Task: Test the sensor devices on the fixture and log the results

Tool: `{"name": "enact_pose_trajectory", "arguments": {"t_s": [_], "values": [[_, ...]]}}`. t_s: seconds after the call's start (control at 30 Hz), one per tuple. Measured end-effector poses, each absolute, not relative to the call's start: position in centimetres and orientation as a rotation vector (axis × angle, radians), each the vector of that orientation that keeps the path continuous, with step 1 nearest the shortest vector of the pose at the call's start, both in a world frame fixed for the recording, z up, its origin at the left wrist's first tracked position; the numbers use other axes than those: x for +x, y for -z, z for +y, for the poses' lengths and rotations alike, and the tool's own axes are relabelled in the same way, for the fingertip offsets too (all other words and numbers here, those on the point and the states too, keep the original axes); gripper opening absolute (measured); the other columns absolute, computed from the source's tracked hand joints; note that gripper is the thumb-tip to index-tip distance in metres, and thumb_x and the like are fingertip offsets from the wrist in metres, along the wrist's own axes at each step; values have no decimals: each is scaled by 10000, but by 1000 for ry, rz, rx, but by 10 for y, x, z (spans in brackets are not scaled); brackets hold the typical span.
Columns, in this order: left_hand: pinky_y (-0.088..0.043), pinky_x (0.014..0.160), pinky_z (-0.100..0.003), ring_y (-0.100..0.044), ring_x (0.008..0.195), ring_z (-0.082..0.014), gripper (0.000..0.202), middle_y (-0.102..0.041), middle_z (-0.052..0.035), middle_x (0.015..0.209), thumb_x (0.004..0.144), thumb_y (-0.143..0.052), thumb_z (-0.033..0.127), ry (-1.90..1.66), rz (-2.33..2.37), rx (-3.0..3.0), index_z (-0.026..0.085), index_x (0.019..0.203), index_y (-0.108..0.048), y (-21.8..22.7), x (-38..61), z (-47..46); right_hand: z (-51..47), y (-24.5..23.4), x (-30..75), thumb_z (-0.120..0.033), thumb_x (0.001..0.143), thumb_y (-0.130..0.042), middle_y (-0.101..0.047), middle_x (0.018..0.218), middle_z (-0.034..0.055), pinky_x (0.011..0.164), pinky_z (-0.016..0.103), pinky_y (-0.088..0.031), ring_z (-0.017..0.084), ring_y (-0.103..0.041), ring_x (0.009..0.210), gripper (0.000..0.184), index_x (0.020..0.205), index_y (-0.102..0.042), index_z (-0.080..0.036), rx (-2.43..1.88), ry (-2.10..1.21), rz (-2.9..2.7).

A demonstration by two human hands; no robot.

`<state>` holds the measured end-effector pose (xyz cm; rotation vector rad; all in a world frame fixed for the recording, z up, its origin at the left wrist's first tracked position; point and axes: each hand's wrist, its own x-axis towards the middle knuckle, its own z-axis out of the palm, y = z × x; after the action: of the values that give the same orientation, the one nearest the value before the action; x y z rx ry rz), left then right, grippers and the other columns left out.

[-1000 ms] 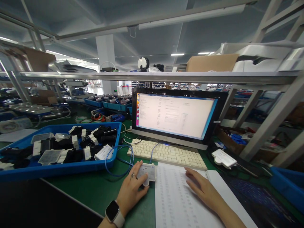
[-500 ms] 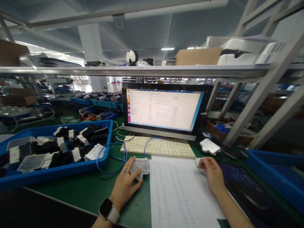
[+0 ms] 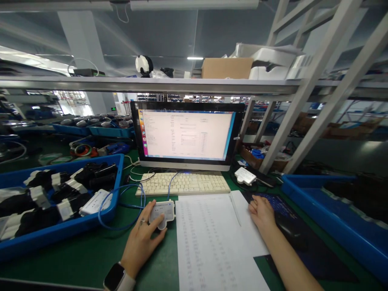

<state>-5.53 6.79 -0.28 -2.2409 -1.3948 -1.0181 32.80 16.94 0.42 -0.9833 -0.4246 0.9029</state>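
Observation:
My left hand [image 3: 143, 238] is closed around a small translucent-white plastic box [image 3: 163, 213], fingers along its left side and over its face. The box lies on the green table, and a thin blue cable [image 3: 121, 227] loops beside it. My right hand [image 3: 262, 211] is curled at the right edge of a printed sheet of paper [image 3: 206, 246]; what its fingers hold, if anything, is hidden. A slim pen [image 3: 235, 210] lies on the sheet, left of that hand. Just right of the hand is a black mouse [image 3: 289, 230] on a dark mat [image 3: 325, 258].
Behind the paper stand a cream keyboard [image 3: 184, 184] and a lit monitor [image 3: 186, 135]. A blue tray [image 3: 60, 228] of black and white parts sits left, another blue tray [image 3: 342, 238] right. A similar white box [image 3: 245, 176] lies beyond my right hand. A shelf [image 3: 169, 84] crosses above.
The view has swung right. My right hand has moved off the paper's top right corner toward the mouse, and the pen now shows on the sheet. My left hand stays on the box.

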Motion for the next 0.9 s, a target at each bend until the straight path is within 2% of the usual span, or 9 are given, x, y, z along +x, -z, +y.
{"name": "enact_pose_trajectory", "arguments": {"t_s": [0.23, 0.63, 0.9], "values": [[-489, 923, -506, -426, 1246, -345, 256, -351, -148, 1416, 835, -552, 269, 1046, -1379, -2243, 186, 1073, -599, 3, -57, 69, 167, -5, 326, -190, 505, -724, -214, 393, -149, 272, 134, -147, 18, -191, 315, 511, 586, -220, -218, -983, -882, -420], [-481, 947, -467, -419, 1254, -318, 249, -381, -146, 1392, 792, -597, 193, 1047, -1421, -2227, 193, 1041, -586, -4, -50, 64, 164, -11, 322, -128, 445, -720, -241, 351, -148, 254, 137, -147, 12, -187, 295, 495, 552, -244, -214, -996, -890, -425], [-473, 955, -476, -408, 1260, -326, 261, -375, -153, 1390, 773, -614, 176, 1035, -1439, -2225, 190, 1032, -586, -5, -49, 63, 163, -12, 321, -120, 452, -727, -251, 351, -147, 247, 135, -161, 12, -203, 290, 476, 547, -269, -208, -1000, -894, -425]]}}
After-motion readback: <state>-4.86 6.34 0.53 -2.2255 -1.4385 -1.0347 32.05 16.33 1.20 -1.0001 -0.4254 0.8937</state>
